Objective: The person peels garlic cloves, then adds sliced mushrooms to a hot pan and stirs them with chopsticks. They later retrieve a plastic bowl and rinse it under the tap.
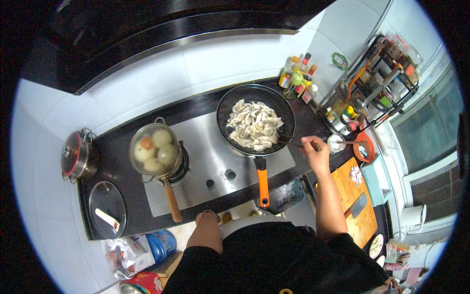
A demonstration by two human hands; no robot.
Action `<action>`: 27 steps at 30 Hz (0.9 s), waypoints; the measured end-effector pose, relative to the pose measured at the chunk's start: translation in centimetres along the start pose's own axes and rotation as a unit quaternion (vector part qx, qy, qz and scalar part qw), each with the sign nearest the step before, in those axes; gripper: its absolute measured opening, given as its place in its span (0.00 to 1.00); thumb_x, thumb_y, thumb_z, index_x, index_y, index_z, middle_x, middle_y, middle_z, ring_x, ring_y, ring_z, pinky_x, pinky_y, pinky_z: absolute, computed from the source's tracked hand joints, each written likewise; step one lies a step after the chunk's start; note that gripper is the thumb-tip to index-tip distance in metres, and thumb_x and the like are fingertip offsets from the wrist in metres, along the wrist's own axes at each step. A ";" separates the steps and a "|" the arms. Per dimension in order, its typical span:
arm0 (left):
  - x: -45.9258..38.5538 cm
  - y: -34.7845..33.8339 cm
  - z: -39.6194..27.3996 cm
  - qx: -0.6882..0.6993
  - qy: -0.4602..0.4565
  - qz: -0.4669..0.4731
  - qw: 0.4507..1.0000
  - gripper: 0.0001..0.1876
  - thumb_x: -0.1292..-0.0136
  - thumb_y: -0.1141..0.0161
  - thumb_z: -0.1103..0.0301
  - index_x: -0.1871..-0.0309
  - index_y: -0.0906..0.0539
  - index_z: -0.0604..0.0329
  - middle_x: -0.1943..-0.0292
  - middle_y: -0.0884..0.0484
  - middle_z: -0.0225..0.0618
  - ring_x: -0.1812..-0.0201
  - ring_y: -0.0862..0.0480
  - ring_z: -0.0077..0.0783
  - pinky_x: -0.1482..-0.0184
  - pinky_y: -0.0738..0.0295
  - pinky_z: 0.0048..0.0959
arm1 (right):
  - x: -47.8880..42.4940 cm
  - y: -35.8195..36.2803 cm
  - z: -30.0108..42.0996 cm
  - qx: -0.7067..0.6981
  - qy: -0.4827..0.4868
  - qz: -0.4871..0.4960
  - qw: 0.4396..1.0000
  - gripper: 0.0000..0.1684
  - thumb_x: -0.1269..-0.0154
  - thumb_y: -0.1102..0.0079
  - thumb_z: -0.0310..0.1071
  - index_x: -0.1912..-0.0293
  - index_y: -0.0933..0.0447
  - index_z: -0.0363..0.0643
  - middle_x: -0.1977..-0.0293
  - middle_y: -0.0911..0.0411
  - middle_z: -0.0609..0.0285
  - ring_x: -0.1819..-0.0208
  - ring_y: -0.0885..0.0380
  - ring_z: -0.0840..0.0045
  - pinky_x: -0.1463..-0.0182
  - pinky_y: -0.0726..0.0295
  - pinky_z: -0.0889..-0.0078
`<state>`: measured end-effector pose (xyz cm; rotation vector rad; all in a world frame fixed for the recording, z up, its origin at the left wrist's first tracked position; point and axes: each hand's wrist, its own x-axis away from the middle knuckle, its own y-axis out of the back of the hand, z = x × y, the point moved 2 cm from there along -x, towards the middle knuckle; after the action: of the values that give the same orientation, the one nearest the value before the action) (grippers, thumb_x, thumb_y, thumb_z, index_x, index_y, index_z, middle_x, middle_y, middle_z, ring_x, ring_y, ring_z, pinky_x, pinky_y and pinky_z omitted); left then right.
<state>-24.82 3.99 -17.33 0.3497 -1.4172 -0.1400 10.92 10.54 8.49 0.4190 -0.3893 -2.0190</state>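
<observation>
My right hand (315,149) is closed around dark chopsticks (288,137), whose tips reach into sliced mushrooms (255,125) at the right side of a black frying pan (227,104). The pan sits over the right part of a steel gas hob (200,147), its orange handle (263,185) pointing towards me. On the left burner stands a saucepan (176,161) with a wooden handle, holding several pale round items and an orange-brown one. My left arm hangs near the counter's front edge; its hand is hardly visible, only the wrist showing.
A lidded steel pot (75,158) and a glass lid (106,209) lie at the left. Sauce bottles (303,70) stand behind the pan. At right are a spice rack (385,81), a white bowl (335,144), a red basket (369,149), and a wooden cutting board (361,229) with a cleaver (359,205).
</observation>
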 end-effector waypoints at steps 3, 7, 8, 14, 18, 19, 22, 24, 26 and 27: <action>0.1 -0.1 -0.2 -0.010 -0.007 0.002 1.000 0.18 0.45 0.46 0.58 0.51 0.21 0.47 0.48 0.25 0.38 0.47 0.26 0.39 0.46 0.31 0.35 | 0.5 -0.9 -0.8 -0.033 0.050 -0.025 0.998 0.09 0.40 0.45 0.33 0.69 0.24 0.35 0.78 0.24 0.66 0.77 0.29 0.88 0.72 0.30 0.83; 0.0 0.2 -0.4 -0.015 -0.017 0.009 1.000 0.18 0.45 0.46 0.58 0.50 0.22 0.47 0.48 0.25 0.38 0.46 0.26 0.39 0.46 0.31 0.35 | 0.6 -2.4 0.3 0.063 0.022 -0.037 0.997 0.10 0.39 0.46 0.33 0.69 0.25 0.33 0.83 0.26 0.63 0.78 0.29 0.86 0.73 0.30 0.82; 0.0 0.3 -0.3 -0.015 -0.020 0.011 1.000 0.18 0.45 0.46 0.58 0.50 0.22 0.47 0.48 0.25 0.38 0.46 0.26 0.39 0.46 0.31 0.35 | 0.6 -2.8 1.0 0.104 0.037 -0.024 0.994 0.13 0.38 0.47 0.34 0.70 0.26 0.32 0.83 0.27 0.61 0.79 0.27 0.84 0.74 0.29 0.82; -0.1 0.8 -0.6 -0.027 -0.038 0.019 0.999 0.18 0.46 0.46 0.58 0.50 0.22 0.47 0.48 0.25 0.38 0.46 0.26 0.40 0.46 0.31 0.35 | -0.3 -8.4 -0.4 -0.142 -0.054 0.048 0.987 0.15 0.37 0.46 0.37 0.68 0.26 0.31 0.78 0.25 0.60 0.77 0.25 0.83 0.75 0.27 0.81; -0.1 0.7 -0.7 -0.026 -0.042 0.026 0.998 0.19 0.46 0.45 0.58 0.50 0.22 0.47 0.48 0.25 0.38 0.46 0.26 0.40 0.46 0.31 0.35 | -0.9 -11.4 -1.4 -0.052 0.120 0.055 0.990 0.11 0.38 0.45 0.34 0.65 0.25 0.34 0.74 0.24 0.61 0.70 0.26 0.83 0.64 0.28 0.80; -0.1 0.6 -0.6 -0.024 -0.042 0.028 0.998 0.19 0.46 0.45 0.58 0.50 0.22 0.47 0.48 0.25 0.38 0.46 0.26 0.40 0.46 0.31 0.35 | -1.3 -11.4 -1.4 -0.085 0.107 0.043 0.990 0.09 0.38 0.46 0.33 0.65 0.25 0.35 0.74 0.24 0.60 0.70 0.26 0.84 0.65 0.28 0.80; -0.3 0.8 -0.6 -0.024 -0.046 0.032 0.998 0.19 0.46 0.45 0.58 0.50 0.22 0.47 0.48 0.25 0.38 0.46 0.26 0.40 0.46 0.32 0.35 | -2.7 -9.4 -1.2 -0.082 0.096 0.004 0.992 0.07 0.37 0.48 0.31 0.67 0.27 0.36 0.75 0.25 0.63 0.72 0.28 0.86 0.67 0.28 0.82; -0.4 0.7 -0.6 -0.024 -0.047 0.033 0.998 0.19 0.46 0.45 0.58 0.50 0.22 0.47 0.48 0.25 0.38 0.46 0.26 0.40 0.46 0.32 0.35 | -2.1 -8.2 1.1 -0.068 0.112 0.001 0.991 0.07 0.38 0.47 0.31 0.67 0.27 0.37 0.75 0.25 0.62 0.73 0.27 0.85 0.67 0.27 0.81; -0.3 0.7 -0.7 -0.028 -0.048 0.033 0.998 0.19 0.46 0.45 0.58 0.50 0.22 0.47 0.48 0.25 0.38 0.46 0.26 0.40 0.46 0.32 0.35 | -1.4 -8.6 1.4 -0.058 0.139 0.047 0.987 0.07 0.38 0.46 0.31 0.66 0.26 0.36 0.73 0.25 0.60 0.71 0.25 0.82 0.65 0.26 0.79; -0.2 0.8 -0.6 -0.028 -0.046 0.033 0.998 0.19 0.46 0.45 0.58 0.50 0.22 0.47 0.47 0.25 0.38 0.46 0.26 0.40 0.46 0.32 0.35 | -0.9 -9.5 1.3 -0.044 0.162 0.090 0.982 0.07 0.38 0.46 0.31 0.65 0.25 0.36 0.71 0.24 0.59 0.70 0.24 0.80 0.63 0.25 0.78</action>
<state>-24.34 4.86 -17.39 0.2524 -1.5106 -0.1430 3.35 15.74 5.61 0.6224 -0.1294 -1.7467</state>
